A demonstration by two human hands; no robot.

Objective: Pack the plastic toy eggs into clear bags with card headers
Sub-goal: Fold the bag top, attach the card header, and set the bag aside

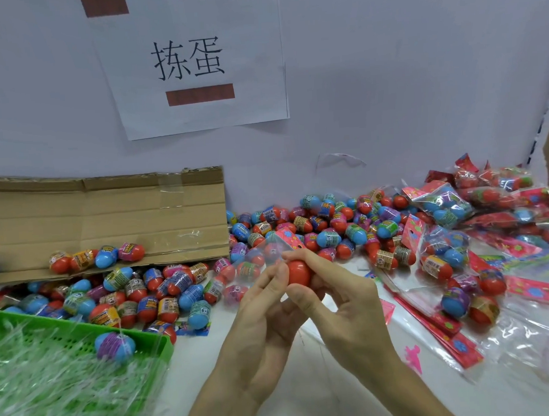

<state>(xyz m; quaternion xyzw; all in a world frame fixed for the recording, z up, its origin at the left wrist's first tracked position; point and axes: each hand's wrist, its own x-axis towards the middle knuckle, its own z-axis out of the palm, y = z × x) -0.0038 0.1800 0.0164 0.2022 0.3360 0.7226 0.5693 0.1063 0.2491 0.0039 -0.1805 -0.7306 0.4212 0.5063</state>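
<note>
Pinching: right hand (343, 300) fingers (315, 260) clamp red egg (298, 272).
Bag: left hand (261, 321) pinches clear bag (260, 257) mouth.
Risk: mouth folds at fingertips; egg slips.

I hold a smooth red plastic toy egg (299, 272) between my left hand (266, 308) and right hand (339, 297), against a clear plastic bag with a pink card header (288, 239). Loose red and blue labelled eggs (332, 233) heap on the far worktop, with filled bags (443, 204) to the right.
</note>
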